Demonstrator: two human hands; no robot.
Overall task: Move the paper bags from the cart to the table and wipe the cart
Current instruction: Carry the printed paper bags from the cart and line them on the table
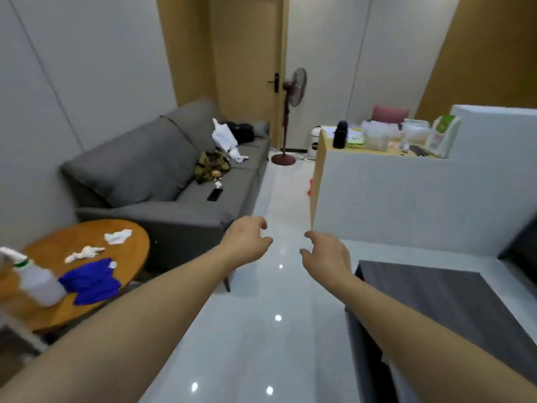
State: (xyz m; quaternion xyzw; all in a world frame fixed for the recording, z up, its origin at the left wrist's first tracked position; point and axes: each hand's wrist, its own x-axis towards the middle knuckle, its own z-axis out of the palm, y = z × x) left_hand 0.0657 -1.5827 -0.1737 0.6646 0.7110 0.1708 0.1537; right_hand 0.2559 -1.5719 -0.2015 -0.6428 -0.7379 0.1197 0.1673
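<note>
1. Both forearms reach forward from the bottom edge over a glossy pale floor; ceiling lights glint on it.
2. Left hand hangs in the air with fingers loosely curled and apart, holding nothing.
3. Right hand hovers just beside it, fingers likewise loosely curled and apart, holding nothing.
4. At right, below the right forearm, stands a dark grey flat-topped surface, cut off by the frame; whether it is the cart cannot be told.
5. No paper bags can be made out with certainty; the task's cart and bags are not plainly identifiable.
6. At lower left, a round wooden table carries a blue cloth, two crumpled white tissues and a translucent spray bottle, blurred and partly cut by the edge.
7. Behind the table, a grey sofa holds a white plastic bag, a black bag, a camouflage-patterned item and a phone.
8. A standing fan stands by a wooden door.
9. At right, a white partition hides most of a desk; a black bottle and clear packets show above it.
10. A green-and-white package bears print too blurred to read; no writing is legible anywhere.
</note>
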